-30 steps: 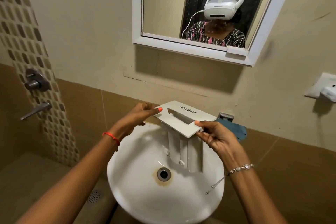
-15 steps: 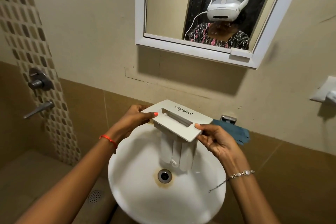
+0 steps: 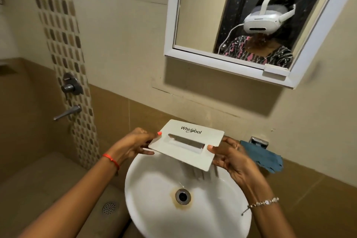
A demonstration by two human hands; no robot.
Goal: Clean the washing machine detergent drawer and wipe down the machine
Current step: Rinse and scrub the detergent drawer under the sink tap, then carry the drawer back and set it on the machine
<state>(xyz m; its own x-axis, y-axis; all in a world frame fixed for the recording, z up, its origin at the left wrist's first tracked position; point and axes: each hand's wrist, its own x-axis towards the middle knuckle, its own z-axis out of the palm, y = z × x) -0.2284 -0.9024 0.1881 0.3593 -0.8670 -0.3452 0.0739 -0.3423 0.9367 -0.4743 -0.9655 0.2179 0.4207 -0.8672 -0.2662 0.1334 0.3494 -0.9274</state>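
A white detergent drawer (image 3: 190,140) with a Whirlpool logo is held over the white basin (image 3: 154,199), its front panel facing up and its compartments hanging below, mostly hidden. My left hand (image 3: 135,144) grips the panel's left edge, thumb on top. At the right edge my right hand (image 3: 229,157) grips it the same way. A blue cloth (image 3: 264,157) lies on the ledge to the right of the basin.
The basin drain (image 3: 182,196) sits below the drawer. A metal tap (image 3: 258,142) shows behind the cloth. A mirror (image 3: 241,17) hangs above. A shower valve (image 3: 70,86) and spout (image 3: 67,113) are on the left wall, with a floor drain (image 3: 109,207) below.
The drawer has been lifted and tilted so its front panel faces up more squarely, hiding most of the compartments. Both hands kept their grip on its edges.
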